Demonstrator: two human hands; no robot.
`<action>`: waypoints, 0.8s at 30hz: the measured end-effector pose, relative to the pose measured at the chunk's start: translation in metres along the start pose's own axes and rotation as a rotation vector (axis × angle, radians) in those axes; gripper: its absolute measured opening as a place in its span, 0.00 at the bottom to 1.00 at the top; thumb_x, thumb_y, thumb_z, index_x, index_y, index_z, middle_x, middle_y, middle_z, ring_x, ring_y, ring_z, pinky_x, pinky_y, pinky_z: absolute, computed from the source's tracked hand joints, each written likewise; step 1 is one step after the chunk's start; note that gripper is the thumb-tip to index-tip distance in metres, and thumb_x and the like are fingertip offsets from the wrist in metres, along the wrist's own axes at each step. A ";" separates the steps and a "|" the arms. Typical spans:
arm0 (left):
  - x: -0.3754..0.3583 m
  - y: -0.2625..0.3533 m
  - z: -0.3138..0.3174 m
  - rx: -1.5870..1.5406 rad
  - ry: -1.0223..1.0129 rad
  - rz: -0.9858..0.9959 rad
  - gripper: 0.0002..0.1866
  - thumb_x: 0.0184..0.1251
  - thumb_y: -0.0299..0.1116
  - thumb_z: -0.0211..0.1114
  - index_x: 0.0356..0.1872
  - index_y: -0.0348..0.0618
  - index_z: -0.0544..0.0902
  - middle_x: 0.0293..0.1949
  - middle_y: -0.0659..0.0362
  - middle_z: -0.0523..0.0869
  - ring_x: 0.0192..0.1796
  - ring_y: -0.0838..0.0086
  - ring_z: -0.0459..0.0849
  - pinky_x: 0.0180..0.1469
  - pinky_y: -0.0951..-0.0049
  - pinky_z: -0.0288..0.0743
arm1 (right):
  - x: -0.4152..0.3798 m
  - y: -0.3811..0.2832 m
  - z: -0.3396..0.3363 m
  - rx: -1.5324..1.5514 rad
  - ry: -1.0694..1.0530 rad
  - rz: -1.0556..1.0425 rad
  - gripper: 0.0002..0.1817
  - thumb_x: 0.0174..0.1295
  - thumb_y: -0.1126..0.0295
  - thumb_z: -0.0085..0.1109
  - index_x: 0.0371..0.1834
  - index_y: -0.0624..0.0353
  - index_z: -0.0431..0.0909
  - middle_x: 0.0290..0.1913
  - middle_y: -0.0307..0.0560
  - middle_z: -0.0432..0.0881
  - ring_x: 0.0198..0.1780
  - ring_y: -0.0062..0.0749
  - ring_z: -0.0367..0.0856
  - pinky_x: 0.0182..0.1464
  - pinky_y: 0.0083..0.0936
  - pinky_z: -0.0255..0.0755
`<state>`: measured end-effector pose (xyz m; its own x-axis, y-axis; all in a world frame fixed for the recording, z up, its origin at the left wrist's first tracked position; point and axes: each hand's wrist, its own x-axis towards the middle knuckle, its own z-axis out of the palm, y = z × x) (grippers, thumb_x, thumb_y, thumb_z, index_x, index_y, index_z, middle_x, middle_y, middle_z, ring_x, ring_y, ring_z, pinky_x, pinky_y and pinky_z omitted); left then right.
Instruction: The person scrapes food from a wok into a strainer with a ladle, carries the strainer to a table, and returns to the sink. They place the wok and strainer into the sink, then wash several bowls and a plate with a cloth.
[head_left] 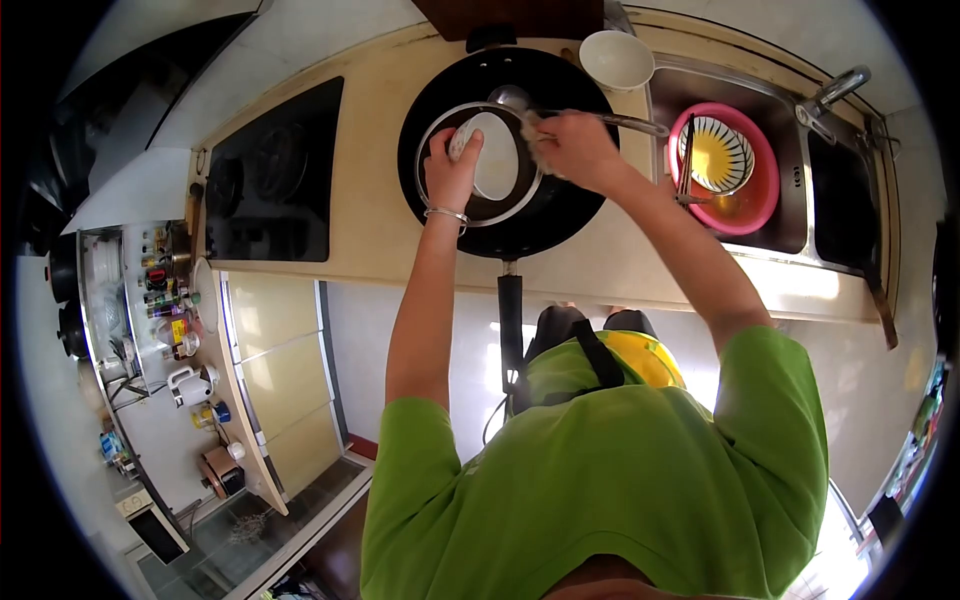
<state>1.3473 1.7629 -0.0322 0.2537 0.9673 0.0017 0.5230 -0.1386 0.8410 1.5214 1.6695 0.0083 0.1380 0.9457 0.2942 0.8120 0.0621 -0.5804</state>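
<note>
On the counter [375, 150] there is one black wok [572, 218], its long handle pointing toward the person, and inside this wok sits one round metal-rimmed basin [500, 219], whose interior looks dark; what it contains cannot be told. The left hand [452, 172] holds a white bowl [499, 168] above this basin, the bowl being tilted on its side, with the fingers bent around its edge and the thumb lying over the rim. The right hand [580, 150] is just beside, at the right part of the wok; its fingers are closed on a pale, blurred thing [540, 145], and it is not clear which material this is. One metal ladle [638, 124] lies under or beside this hand, its handle reaching out past the wok's edge; whether the fingers touch it, one cannot tell. A second white bowl [617, 60] stands upright near the wok, at the corner of the sink [798, 200]. In the sink is one pink basin [770, 195], and in it one striped bowl [741, 152] with yellow liquid [708, 168] inside; dark chopsticks [686, 165] lean at its left side, but their number is hard to count. In total, three bowls are visible.
</note>
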 end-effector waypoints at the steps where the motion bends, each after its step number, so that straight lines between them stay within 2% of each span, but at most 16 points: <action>1: -0.001 -0.005 0.004 -0.079 -0.003 -0.037 0.32 0.46 0.54 0.61 0.46 0.39 0.70 0.39 0.45 0.76 0.42 0.59 0.76 0.45 0.68 0.68 | 0.002 -0.009 0.007 0.030 -0.032 0.083 0.09 0.44 0.68 0.49 0.24 0.60 0.77 0.27 0.57 0.75 0.33 0.47 0.75 0.39 0.35 0.70; 3: -0.004 0.001 0.008 -0.152 -0.010 -0.066 0.31 0.48 0.54 0.60 0.47 0.39 0.70 0.39 0.45 0.76 0.42 0.60 0.76 0.45 0.69 0.68 | 0.010 -0.021 0.028 0.063 -0.053 0.168 0.10 0.45 0.68 0.50 0.29 0.59 0.77 0.31 0.58 0.75 0.35 0.49 0.74 0.40 0.35 0.69; 5: -0.013 0.012 0.009 -0.240 -0.017 -0.094 0.31 0.51 0.55 0.57 0.49 0.39 0.68 0.43 0.48 0.75 0.44 0.63 0.75 0.44 0.72 0.69 | 0.018 -0.023 0.061 0.029 -0.127 0.454 0.12 0.46 0.67 0.52 0.33 0.60 0.75 0.37 0.59 0.74 0.39 0.50 0.74 0.42 0.35 0.69; 6: -0.014 0.014 0.009 -0.234 -0.021 -0.090 0.31 0.51 0.55 0.57 0.49 0.39 0.68 0.43 0.48 0.75 0.44 0.63 0.75 0.44 0.72 0.69 | 0.023 -0.025 0.074 0.034 -0.122 0.458 0.12 0.46 0.67 0.52 0.33 0.60 0.75 0.37 0.59 0.74 0.39 0.50 0.74 0.42 0.35 0.69; 8: -0.018 0.018 0.007 -0.449 -0.107 -0.319 0.31 0.54 0.55 0.54 0.52 0.42 0.64 0.47 0.52 0.72 0.46 0.66 0.74 0.43 0.72 0.71 | 0.033 -0.032 0.091 0.191 0.116 0.605 0.14 0.47 0.66 0.54 0.36 0.60 0.73 0.40 0.61 0.73 0.41 0.52 0.74 0.44 0.34 0.69; 9: -0.022 0.031 0.000 -0.520 -0.201 -0.435 0.31 0.55 0.59 0.49 0.53 0.49 0.61 0.49 0.56 0.69 0.49 0.68 0.72 0.42 0.62 0.73 | 0.038 -0.038 0.094 0.380 0.208 0.634 0.15 0.46 0.67 0.55 0.37 0.60 0.72 0.38 0.58 0.75 0.39 0.50 0.75 0.43 0.33 0.69; 10: -0.020 0.023 -0.001 -0.588 -0.206 -0.473 0.29 0.56 0.59 0.47 0.51 0.50 0.63 0.49 0.56 0.69 0.49 0.68 0.72 0.43 0.62 0.73 | 0.038 -0.040 0.095 0.385 0.207 0.638 0.15 0.46 0.67 0.55 0.37 0.60 0.72 0.38 0.58 0.75 0.39 0.50 0.75 0.43 0.33 0.69; 12: -0.016 0.019 -0.008 -0.728 -0.235 -0.486 0.26 0.58 0.57 0.46 0.50 0.51 0.64 0.48 0.56 0.70 0.49 0.68 0.72 0.43 0.63 0.73 | 0.038 -0.049 0.087 0.675 0.079 0.451 0.11 0.44 0.69 0.55 0.33 0.60 0.73 0.36 0.58 0.76 0.40 0.48 0.75 0.41 0.34 0.69; 13: -0.014 0.015 -0.008 -0.726 -0.234 -0.485 0.26 0.58 0.57 0.46 0.50 0.51 0.64 0.48 0.56 0.70 0.49 0.68 0.72 0.43 0.63 0.73 | 0.033 -0.050 0.080 0.663 -0.028 0.331 0.12 0.45 0.67 0.54 0.34 0.57 0.74 0.32 0.55 0.77 0.40 0.44 0.75 0.42 0.32 0.68; 14: -0.011 0.009 -0.007 -0.763 -0.171 -0.423 0.25 0.59 0.53 0.48 0.51 0.47 0.64 0.48 0.56 0.71 0.49 0.70 0.72 0.45 0.67 0.71 | 0.027 -0.046 0.077 0.668 -0.027 0.331 0.12 0.45 0.67 0.54 0.34 0.57 0.74 0.32 0.55 0.77 0.40 0.44 0.75 0.42 0.32 0.68; 16: -0.009 0.004 -0.007 -0.794 -0.109 -0.353 0.24 0.60 0.49 0.49 0.51 0.43 0.64 0.48 0.55 0.71 0.48 0.71 0.71 0.47 0.71 0.69 | 0.018 -0.036 0.069 0.535 -0.367 0.125 0.12 0.47 0.66 0.51 0.35 0.58 0.74 0.33 0.55 0.77 0.37 0.43 0.76 0.41 0.29 0.68; 17: -0.011 0.006 -0.004 -0.656 -0.026 -0.247 0.24 0.60 0.47 0.50 0.51 0.41 0.65 0.48 0.56 0.71 0.48 0.71 0.71 0.49 0.73 0.67 | 0.012 -0.039 0.058 0.383 -0.436 0.163 0.12 0.48 0.66 0.51 0.36 0.54 0.75 0.33 0.56 0.76 0.37 0.44 0.76 0.41 0.30 0.68; 18: -0.013 0.009 0.001 -0.519 0.055 -0.140 0.23 0.60 0.45 0.51 0.51 0.40 0.65 0.47 0.56 0.72 0.48 0.71 0.71 0.50 0.74 0.64 | 0.012 -0.039 0.058 0.382 -0.433 0.161 0.12 0.48 0.66 0.51 0.36 0.54 0.75 0.33 0.56 0.76 0.37 0.44 0.76 0.41 0.30 0.68; 20: -0.019 0.013 0.004 -0.486 0.097 -0.116 0.23 0.60 0.43 0.52 0.51 0.38 0.65 0.46 0.55 0.72 0.47 0.70 0.71 0.51 0.75 0.63 | 0.011 -0.036 0.066 -0.042 -0.338 0.196 0.15 0.46 0.66 0.52 0.40 0.51 0.75 0.36 0.56 0.75 0.41 0.45 0.74 0.44 0.31 0.69; 23: -0.025 0.020 0.004 -0.472 0.093 -0.134 0.22 0.60 0.44 0.51 0.50 0.39 0.66 0.46 0.56 0.73 0.47 0.71 0.71 0.50 0.75 0.64 | 0.028 -0.036 0.080 0.056 -0.094 0.323 0.14 0.45 0.66 0.55 0.37 0.53 0.74 0.34 0.57 0.74 0.39 0.49 0.75 0.42 0.31 0.71; 24: -0.028 0.026 0.001 -0.545 0.027 -0.271 0.23 0.60 0.46 0.51 0.50 0.40 0.65 0.47 0.56 0.72 0.48 0.71 0.71 0.50 0.73 0.64 | 0.032 -0.038 0.082 0.141 0.032 0.390 0.13 0.45 0.66 0.55 0.36 0.54 0.73 0.34 0.58 0.75 0.38 0.49 0.76 0.41 0.30 0.71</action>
<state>1.3545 1.7323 -0.0112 0.1447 0.9590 -0.2438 0.0723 0.2355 0.9692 1.4481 1.7240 -0.0222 0.4389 0.8969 0.0542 0.6099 -0.2531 -0.7510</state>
